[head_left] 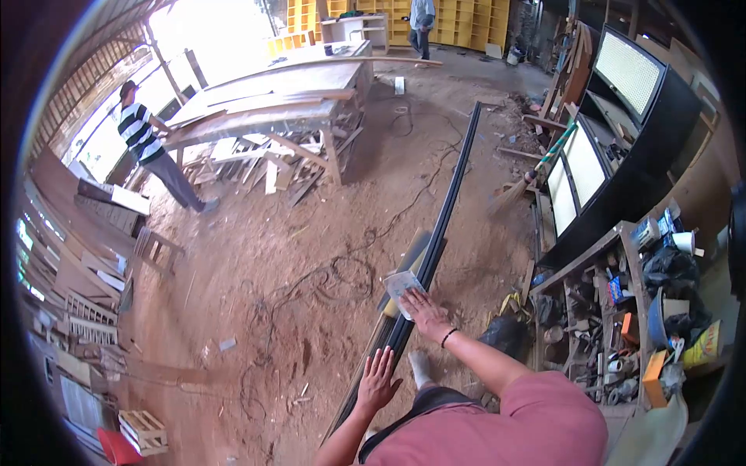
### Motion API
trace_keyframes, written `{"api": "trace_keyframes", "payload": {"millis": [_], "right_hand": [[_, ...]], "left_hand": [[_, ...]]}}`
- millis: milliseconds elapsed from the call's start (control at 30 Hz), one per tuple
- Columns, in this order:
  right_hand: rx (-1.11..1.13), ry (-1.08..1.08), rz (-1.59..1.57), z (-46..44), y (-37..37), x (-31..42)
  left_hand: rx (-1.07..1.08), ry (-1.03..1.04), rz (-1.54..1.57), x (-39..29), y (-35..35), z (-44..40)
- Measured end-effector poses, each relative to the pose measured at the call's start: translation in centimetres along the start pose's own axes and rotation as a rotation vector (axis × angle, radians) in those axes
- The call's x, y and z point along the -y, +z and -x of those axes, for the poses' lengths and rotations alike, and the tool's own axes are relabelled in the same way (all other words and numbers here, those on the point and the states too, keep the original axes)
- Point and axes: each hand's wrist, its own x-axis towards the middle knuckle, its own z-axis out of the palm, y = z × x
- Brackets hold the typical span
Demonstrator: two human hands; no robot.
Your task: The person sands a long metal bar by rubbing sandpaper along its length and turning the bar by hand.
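Long, thin black strips [447, 210] run away from me across the middle of the view, with a board lying beneath them. My right hand [423, 314], a dark bracelet at its wrist, presses a pale, flat sheet [402, 289] against the strips; its fingers lie over the sheet's edge. Nearer to me, my left hand [378, 380] rests flat on or just above the strips, fingers extended, with nothing visible in it. Whether its palm touches them cannot be made out.
Cables [334, 279] lie on the dirt floor. A cluttered shelf [629, 279], a broom [517, 190] and a black cabinet [668, 116] stand right. A person [144, 136] is beside a workbench [256, 120] at left; another person [421, 23] stands far back.
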Motion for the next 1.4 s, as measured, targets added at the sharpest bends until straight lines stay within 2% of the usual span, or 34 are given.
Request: {"api": "trace_keyframes", "payload": {"millis": [133,200,267,333,433,500,533,600,633,767,933,1067,1133,1167,1233,1333,1400], "right_hand": [[0.024,-0.082,0.008,3.3,2.7,7.4],[-0.043,-0.091,-0.027,5.5,4.2,11.3],[0.011,-0.031,-0.048,7.2,5.7,14.8],[-0.017,-0.068,-0.062,9.6,5.6,19.3],[0.076,-0.081,-0.064,13.4,6.6,25.2],[0.055,-0.173,-0.029,15.0,7.1,27.8],[0.060,-0.173,-0.031,15.1,6.4,28.3],[0.229,-0.189,0.023,14.4,4.9,27.4],[0.136,-0.202,0.065,14.2,5.8,25.9],[0.135,-0.107,0.083,12.3,4.3,22.7],[0.021,-0.087,0.009,14.9,7.7,27.1],[0.303,-0.322,-0.001,22.1,10.4,37.5],[0.332,-0.437,-0.176,24.1,8.6,42.2],[0.355,-0.482,-0.030,24.2,9.7,41.8],[0.205,-0.497,0.077,23.1,12.2,37.3],[0.107,-0.293,0.118,17.6,9.0,29.9],[0.049,-0.211,0.009,15.0,6.8,27.0]], "left_hand": [[-0.009,0.001,-0.002,0.9,0.7,8.1],[-0.014,0.012,-0.017,1.0,-0.1,12.1],[-0.002,0.008,-0.019,1.6,0.3,16.1],[-0.008,-0.012,0.000,1.5,-0.2,20.2],[0.004,-0.040,0.003,1.4,-0.3,25.4],[0.011,-0.058,0.016,1.1,-0.6,28.0],[0.013,-0.061,0.020,1.2,-0.6,29.1],[0.029,-0.087,0.028,1.4,-0.1,31.4],[0.045,-0.099,0.017,1.5,-0.4,32.6],[0.037,-0.139,0.018,1.3,-0.7,36.2],[-0.018,-0.311,-0.001,-0.1,-0.1,39.9],[-0.121,-0.542,0.008,-2.0,0.8,42.5],[-0.147,-0.625,0.003,-2.7,1.1,43.2],[-0.183,-0.660,0.004,-2.9,1.3,43.4],[-0.243,-0.745,0.002,-4.0,1.6,44.8],[-0.251,-0.828,-0.044,-5.4,2.3,46.8],[-0.260,-0.858,-0.057,-5.9,3.0,48.3]]}}
